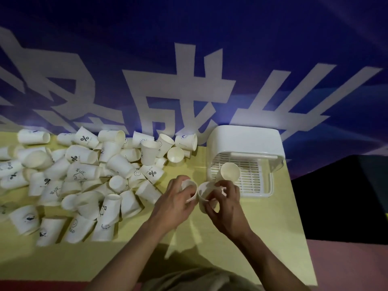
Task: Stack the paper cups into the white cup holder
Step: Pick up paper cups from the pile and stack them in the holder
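Beside the white cup holder, left hand grips one paper cup, right hand pinches another, mouths angled together, seemingly for nesting.

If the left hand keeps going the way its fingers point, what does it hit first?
Probably the cup in the right hand. The left hand grips its own paper cup, fingers pointing right toward that second cup, nearly touching; depth is unclear. The white cup holder lies farther right.
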Motion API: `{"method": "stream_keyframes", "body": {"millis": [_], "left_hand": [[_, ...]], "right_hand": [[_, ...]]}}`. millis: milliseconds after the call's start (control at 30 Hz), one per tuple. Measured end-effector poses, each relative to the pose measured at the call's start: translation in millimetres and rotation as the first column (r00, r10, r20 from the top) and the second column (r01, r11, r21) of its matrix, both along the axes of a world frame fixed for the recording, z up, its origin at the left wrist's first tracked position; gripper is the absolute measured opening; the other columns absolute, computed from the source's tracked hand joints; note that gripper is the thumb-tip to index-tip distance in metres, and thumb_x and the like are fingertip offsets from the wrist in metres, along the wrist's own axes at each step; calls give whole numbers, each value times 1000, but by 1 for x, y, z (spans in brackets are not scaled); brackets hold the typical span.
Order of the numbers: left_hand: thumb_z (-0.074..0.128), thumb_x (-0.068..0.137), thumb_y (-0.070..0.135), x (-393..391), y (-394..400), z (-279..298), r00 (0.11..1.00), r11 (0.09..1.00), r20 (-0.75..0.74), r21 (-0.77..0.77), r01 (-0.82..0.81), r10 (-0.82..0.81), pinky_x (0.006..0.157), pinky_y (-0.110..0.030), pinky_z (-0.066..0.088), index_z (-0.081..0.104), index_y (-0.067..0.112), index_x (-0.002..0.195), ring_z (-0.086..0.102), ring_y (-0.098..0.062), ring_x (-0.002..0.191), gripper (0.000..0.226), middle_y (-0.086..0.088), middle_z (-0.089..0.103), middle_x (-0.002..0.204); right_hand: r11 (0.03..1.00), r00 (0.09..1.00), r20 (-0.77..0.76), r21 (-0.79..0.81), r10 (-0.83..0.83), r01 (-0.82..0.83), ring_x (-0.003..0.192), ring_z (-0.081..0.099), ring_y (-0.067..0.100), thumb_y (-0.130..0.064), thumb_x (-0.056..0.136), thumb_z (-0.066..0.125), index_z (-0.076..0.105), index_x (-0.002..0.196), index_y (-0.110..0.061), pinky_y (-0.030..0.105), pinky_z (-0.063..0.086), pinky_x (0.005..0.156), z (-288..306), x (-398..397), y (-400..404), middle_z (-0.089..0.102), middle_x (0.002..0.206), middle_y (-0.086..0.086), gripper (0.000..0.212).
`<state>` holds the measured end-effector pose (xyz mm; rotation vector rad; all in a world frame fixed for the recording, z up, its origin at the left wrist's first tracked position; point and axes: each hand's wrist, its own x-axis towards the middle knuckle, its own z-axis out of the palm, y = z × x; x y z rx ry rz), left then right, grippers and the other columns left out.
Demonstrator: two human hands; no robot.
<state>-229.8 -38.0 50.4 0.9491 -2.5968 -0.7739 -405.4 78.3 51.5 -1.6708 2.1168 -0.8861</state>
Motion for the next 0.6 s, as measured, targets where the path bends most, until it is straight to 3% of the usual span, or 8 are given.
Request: {"method": "stream_keyframes", "body": {"millis": [133, 233, 333, 467, 600], "left_hand": [[65, 92, 34, -23, 1, 28, 997, 997, -30, 18, 78, -77, 69, -34, 56, 44, 29, 109, 46, -10, 110, 28, 12, 38, 123], [68, 90, 38, -49, -1, 46, 994, 994, 0, -29, 109, -109, 76, -35, 58, 38, 28, 130, 46, -12, 115, 50, 10, 39, 129], [70, 90, 35, -76, -2, 58, 990, 988, 3, -55, 143, -143, 84, -36, 58, 27, 31, 148, 42, -14, 126, 72, 8, 37, 139], [72, 87, 24, -105, 0, 61, 982, 980, -10, -68, 187, -188, 83, -35, 58, 41, 30, 143, 37, -16, 129, 64, 6, 35, 139], [72, 83, 13, -123, 3, 51, 981, 980, 48, -56, 192, -190, 77, -37, 59, 45, 29, 137, 34, -19, 130, 62, 5, 33, 141]], "right_hand": [[998, 993, 109, 30, 45, -48, 127, 49, 13, -29, 94, 67, 60, 105, -15, 32, 50, 95, 12, -21, 18, 44, 138, 7, 18], [1000, 995, 99, -13, 12, -10, 128, 50, 14, -24, 93, 71, 59, 107, -15, 25, 47, 96, 22, -36, 31, 46, 141, 1, 20], [998, 994, 84, -1, -67, 68, 119, 51, 17, -26, 88, 74, 53, 122, -21, 32, 47, 99, 32, -52, 46, 48, 138, -4, 39], [985, 980, 103, 63, -168, 162, 118, 49, 16, -30, 87, 74, 41, 147, -28, 31, 44, 101, 34, -73, 66, 47, 133, -6, 68], [971, 962, 147, 98, -232, 219, 111, 51, 14, -36, 90, 72, 41, 147, -40, 27, 46, 99, 30, -87, 82, 39, 126, -6, 64]]}}
